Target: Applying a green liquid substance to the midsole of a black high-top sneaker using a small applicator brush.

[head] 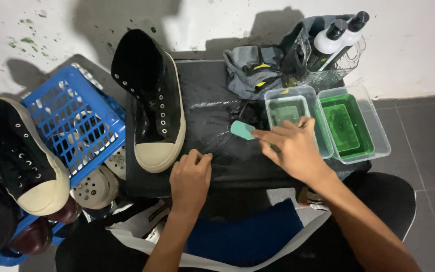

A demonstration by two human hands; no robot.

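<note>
Teal brush (242, 130) in right hand (290, 151), left hand (190, 179) pressing black mat (212, 100)

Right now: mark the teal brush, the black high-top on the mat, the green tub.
teal brush (241, 129), head view, on its teal head
black high-top (153, 90), head view, on its black upper
green tub (381, 135), head view, on its clear right wall

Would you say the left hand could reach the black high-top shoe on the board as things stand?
Probably yes. The left hand rests on the wet black board just beside the shoe, with nothing between them.
</note>
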